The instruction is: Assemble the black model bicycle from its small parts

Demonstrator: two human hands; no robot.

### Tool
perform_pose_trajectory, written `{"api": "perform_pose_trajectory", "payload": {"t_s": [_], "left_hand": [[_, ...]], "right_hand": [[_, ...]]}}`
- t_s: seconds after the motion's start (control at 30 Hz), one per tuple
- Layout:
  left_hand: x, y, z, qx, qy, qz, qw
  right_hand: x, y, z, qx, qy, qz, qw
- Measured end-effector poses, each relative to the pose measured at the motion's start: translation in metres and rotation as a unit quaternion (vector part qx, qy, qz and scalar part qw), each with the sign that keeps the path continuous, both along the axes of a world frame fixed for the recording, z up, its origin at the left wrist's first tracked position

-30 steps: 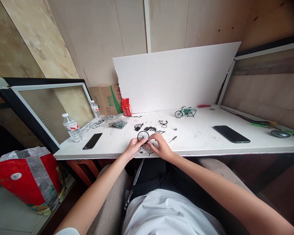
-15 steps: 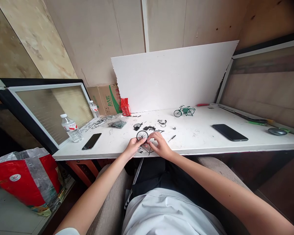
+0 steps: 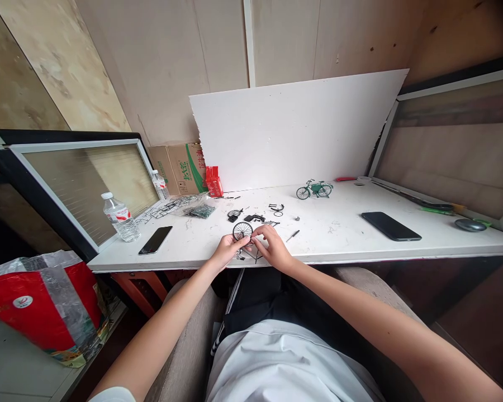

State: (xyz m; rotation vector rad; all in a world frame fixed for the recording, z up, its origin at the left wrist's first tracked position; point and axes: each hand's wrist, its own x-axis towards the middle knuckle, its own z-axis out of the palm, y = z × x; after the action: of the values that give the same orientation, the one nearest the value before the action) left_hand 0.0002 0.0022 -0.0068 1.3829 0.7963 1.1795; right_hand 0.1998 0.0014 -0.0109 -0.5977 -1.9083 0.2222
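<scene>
Near the table's front edge, my left hand is closed on a small black model bicycle, whose spoked wheel sticks up above the thumb. My right hand pinches at the model just right of that wheel, thumb and forefinger close together. Whatever tiny part lies between those fingertips is too small to make out. Thin black frame pieces show below and between the hands. Just beyond lie loose black model parts, a small wheel piece and a curved part with a ring.
A finished-looking green model bicycle stands at the back. Phones lie left and right, a mouse far right. A water bottle, a bag of parts and black sprues are on the left. A small pen-like tool lies right of my hands.
The view has shifted slightly. My right fingertips have drawn closer to my left thumb beside the wheel; both hands keep nearly the same place.
</scene>
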Motion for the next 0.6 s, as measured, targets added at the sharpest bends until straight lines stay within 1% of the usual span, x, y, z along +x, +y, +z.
{"api": "perform_pose_trajectory", "payload": {"t_s": [0.17, 0.33, 0.6], "left_hand": [[-0.0004, 0.0015, -0.0016, 0.001, -0.004, -0.007, 1.000], [0.0006, 0.0022, -0.0031, -0.001, -0.014, 0.004, 1.000], [0.0015, -0.0007, 0.0003, -0.013, -0.023, 0.000, 1.000]], "right_hand": [[-0.0002, -0.0010, 0.0001, -0.006, -0.003, -0.011, 1.000], [-0.0002, -0.0040, 0.0020, 0.006, -0.023, -0.005, 1.000], [0.0004, -0.0046, -0.0001, 0.006, -0.014, 0.001, 1.000]]}}
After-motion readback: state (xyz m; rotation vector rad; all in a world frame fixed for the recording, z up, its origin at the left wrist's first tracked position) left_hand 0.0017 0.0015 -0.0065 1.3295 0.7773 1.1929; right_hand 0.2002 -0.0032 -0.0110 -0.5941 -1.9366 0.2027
